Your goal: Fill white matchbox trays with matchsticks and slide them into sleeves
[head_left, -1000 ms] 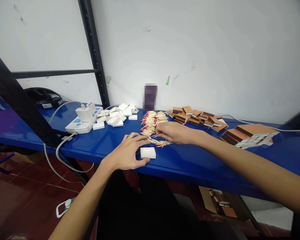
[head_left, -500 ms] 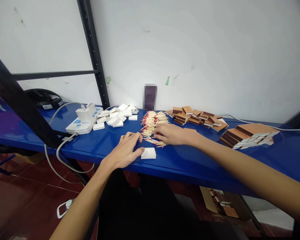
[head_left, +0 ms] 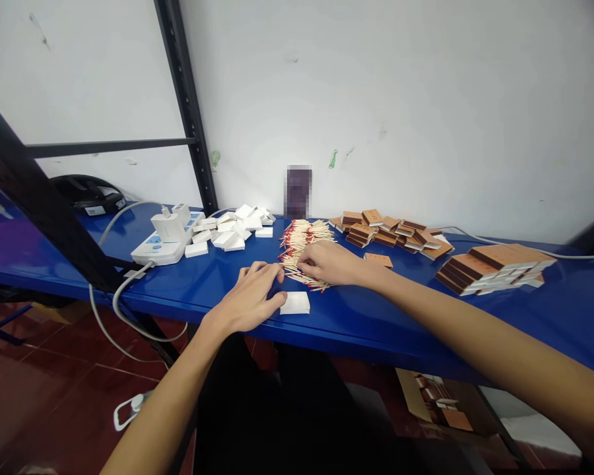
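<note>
Shelf (head_left: 212, 272): L hand (head_left: 254, 297) by wht box (head_left: 295, 303) nr edge (head_left: 327, 344), R hand (head_left: 332, 264) at matches (head_left: 297, 237).

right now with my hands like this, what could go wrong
Loose matches could scatter, since the right hand is down among the messy pile.

The left hand has its thumb beside the white matchbox tray, so a slip might nudge it toward the blue shelf's front edge.

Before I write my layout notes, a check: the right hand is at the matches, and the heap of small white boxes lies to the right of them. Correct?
One slip: in the head view, the heap of small white boxes lies left of the matches, not right. The right hand is at the matches.
</note>
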`<action>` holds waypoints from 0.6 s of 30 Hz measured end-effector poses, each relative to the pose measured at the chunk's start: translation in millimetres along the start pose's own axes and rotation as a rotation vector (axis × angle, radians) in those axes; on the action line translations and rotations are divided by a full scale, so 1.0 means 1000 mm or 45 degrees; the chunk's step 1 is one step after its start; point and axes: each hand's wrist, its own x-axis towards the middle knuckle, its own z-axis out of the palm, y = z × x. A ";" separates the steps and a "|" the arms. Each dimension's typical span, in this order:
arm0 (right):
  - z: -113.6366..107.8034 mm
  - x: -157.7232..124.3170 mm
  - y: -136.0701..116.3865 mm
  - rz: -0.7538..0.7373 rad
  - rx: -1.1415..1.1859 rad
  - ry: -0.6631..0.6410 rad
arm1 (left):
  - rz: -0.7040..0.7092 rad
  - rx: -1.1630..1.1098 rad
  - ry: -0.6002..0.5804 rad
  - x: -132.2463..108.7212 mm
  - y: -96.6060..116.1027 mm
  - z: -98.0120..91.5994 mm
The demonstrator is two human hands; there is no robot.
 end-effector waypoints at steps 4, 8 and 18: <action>0.002 0.004 -0.004 0.067 0.051 0.000 | 0.000 -0.010 -0.004 0.000 0.001 -0.001; 0.006 0.008 -0.005 0.136 0.141 0.019 | 0.001 -0.015 -0.013 0.000 0.001 -0.001; 0.004 0.001 -0.005 0.147 0.309 -0.018 | 0.023 -0.035 0.018 0.000 0.000 0.000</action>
